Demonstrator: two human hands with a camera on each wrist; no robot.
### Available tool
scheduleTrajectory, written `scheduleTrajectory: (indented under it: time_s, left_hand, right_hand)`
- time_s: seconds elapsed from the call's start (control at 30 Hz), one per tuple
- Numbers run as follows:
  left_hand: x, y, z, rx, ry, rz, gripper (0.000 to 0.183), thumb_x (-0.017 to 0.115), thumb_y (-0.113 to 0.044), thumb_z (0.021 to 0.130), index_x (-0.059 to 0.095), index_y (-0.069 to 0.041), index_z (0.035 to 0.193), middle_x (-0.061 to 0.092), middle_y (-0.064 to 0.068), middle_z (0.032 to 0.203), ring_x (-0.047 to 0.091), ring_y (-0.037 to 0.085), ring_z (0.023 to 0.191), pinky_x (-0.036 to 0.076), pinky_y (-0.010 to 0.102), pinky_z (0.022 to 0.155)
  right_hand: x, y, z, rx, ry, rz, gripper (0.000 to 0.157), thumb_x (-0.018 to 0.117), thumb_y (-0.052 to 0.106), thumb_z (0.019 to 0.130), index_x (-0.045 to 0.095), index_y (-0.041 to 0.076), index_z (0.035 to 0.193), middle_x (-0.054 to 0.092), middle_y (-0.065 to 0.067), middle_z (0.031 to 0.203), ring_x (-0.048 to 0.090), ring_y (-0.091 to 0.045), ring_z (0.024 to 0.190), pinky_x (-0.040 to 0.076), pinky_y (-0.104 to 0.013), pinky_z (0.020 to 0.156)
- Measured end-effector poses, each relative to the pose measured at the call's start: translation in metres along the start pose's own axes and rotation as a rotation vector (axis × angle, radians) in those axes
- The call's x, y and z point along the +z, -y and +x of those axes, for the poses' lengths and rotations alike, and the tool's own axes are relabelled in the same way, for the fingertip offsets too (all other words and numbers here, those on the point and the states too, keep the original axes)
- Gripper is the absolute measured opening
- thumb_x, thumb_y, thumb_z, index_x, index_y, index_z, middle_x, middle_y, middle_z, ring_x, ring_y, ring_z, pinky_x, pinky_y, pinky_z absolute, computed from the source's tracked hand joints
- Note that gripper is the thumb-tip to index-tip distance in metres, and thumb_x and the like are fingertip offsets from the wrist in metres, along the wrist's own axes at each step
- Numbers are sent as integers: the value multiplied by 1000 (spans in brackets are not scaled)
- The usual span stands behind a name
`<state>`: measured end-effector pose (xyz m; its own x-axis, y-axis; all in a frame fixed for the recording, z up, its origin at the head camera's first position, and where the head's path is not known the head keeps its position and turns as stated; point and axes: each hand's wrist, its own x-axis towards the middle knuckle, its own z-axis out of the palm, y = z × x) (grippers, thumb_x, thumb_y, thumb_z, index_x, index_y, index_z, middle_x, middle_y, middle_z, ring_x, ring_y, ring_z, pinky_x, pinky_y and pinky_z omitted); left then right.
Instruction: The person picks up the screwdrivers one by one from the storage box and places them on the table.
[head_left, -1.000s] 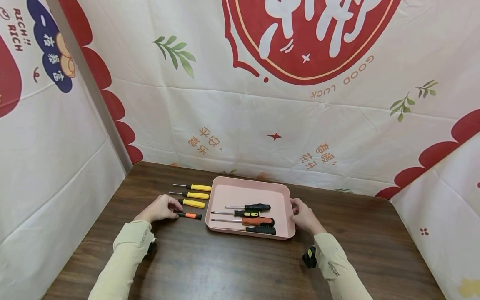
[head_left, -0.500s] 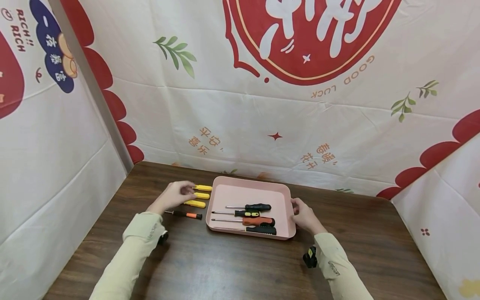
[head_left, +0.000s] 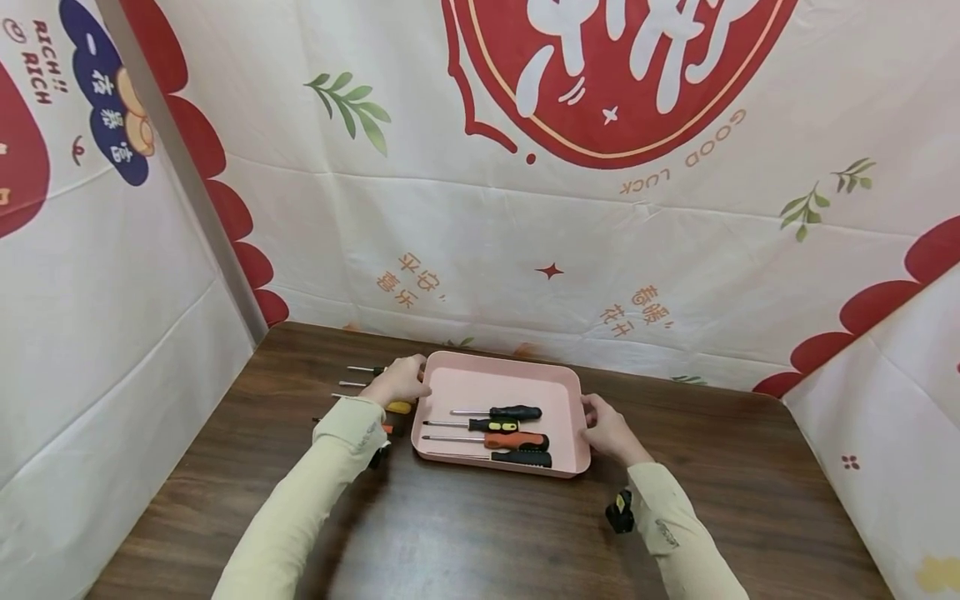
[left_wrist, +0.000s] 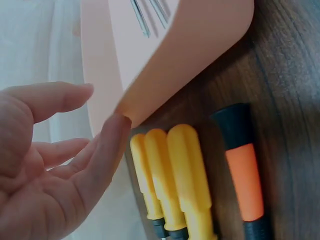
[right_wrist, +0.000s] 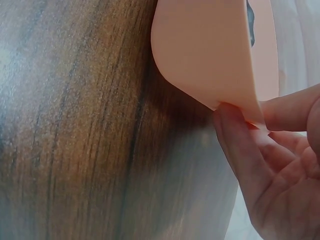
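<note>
A pink rectangular tray lies on the table with several screwdrivers inside, among them an orange-handled screwdriver. My right hand pinches its right wall, thumb over the rim and fingers outside, as the right wrist view shows. At the tray's left end is my left hand. In the left wrist view its fingertip meets the outer wall near a corner, while the thumb stands apart above the rim. Below that hand lie three yellow-handled screwdrivers and a black-and-orange screwdriver, partly hidden by the hand and sleeve in the head view.
The brown wooden table runs toward me in front of the tray. A printed white cloth hangs behind it, close to the tray's far side, and cloth also hangs at both sides.
My left hand has moved from the black-and-orange screwdriver, past the yellow handles, rightward to the tray's left edge. My right hand keeps its hold; the tray stays put.
</note>
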<state>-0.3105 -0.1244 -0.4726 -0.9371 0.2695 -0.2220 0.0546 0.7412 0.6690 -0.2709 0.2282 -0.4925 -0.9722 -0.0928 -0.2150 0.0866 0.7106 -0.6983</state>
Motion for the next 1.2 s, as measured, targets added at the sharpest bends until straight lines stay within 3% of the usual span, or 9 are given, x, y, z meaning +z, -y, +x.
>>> scheduleTrajectory:
  time_s: [0.13, 0.33, 0.5, 0.67, 0.83, 0.97, 1.2]
  left_hand:
    - [2, 3, 3, 1, 25, -16, 61, 57, 3, 76, 36, 7, 133, 57, 21, 110, 56, 14, 62, 46, 25, 52]
    - [3, 5, 1, 22, 6, -31, 65, 55, 8, 71, 35, 8, 133, 60, 21, 106, 55, 14, 60, 44, 24, 49]
    - [7, 6, -1, -7, -3, -63, 68, 57, 10, 69, 37, 6, 134, 63, 16, 96, 55, 14, 57, 43, 23, 47]
    - [10, 8, 0, -23, -16, -70, 68, 57, 10, 68, 40, 3, 133, 61, 13, 86, 51, 13, 51, 40, 21, 42]
    - [9, 10, 0, -43, -26, -69, 68, 56, 10, 68, 41, 1, 133, 62, 16, 98, 53, 12, 55, 41, 21, 42]
    - [9, 12, 1, -50, -12, -90, 67, 56, 11, 70, 39, 3, 134, 62, 16, 103, 55, 13, 58, 42, 21, 43]
    - [11, 12, 5, -40, 11, -127, 68, 56, 10, 67, 39, 5, 133, 62, 17, 100, 57, 15, 58, 45, 25, 44]
  right_hand:
    - [-2, 1, -1, -1, 26, 15, 55, 52, -10, 75, 37, -7, 128, 54, -21, 86, 56, -22, 66, 51, -34, 50]
    - [-6, 3, 2, -44, 71, -15, 54, 54, -10, 76, 36, -8, 126, 57, -20, 83, 59, -24, 64, 51, -34, 51]
    - [-17, 5, 8, -118, 108, -166, 53, 61, -2, 77, 38, -8, 124, 60, -16, 83, 59, -22, 68, 49, -34, 56]
    - [-34, 18, 22, -240, 67, -326, 46, 63, 6, 79, 45, -9, 119, 62, -18, 89, 60, -28, 77, 48, -40, 65]
    - [-37, 34, 38, -357, 113, -265, 42, 63, 4, 81, 51, -7, 119, 59, -25, 107, 57, -35, 97, 48, -44, 79]
    - [-28, 41, 47, -364, 215, -198, 46, 65, 3, 78, 52, -5, 121, 56, -25, 115, 54, -37, 105, 45, -45, 85]
    - [-7, 48, 55, -362, 332, -209, 47, 68, 3, 75, 55, -4, 120, 56, -22, 117, 53, -37, 108, 46, -43, 85]
